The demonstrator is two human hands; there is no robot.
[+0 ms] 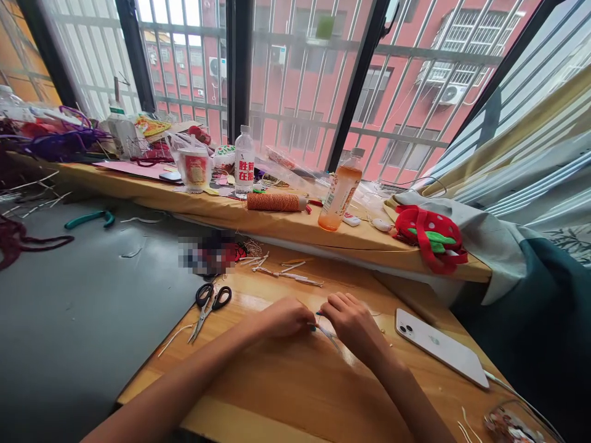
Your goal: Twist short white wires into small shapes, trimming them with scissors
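Left hand (287, 317) and right hand (354, 323) both pinch a thin strand (329, 335) mid wooden tabletop (295, 394); scissors (210, 305) lie near its left edge; likely best held taut, fingertips close together.

Bright daylight thru window (295, 74), soft shadows, wide-angle warp at edges, pixelated patch (207, 255) mid-left.
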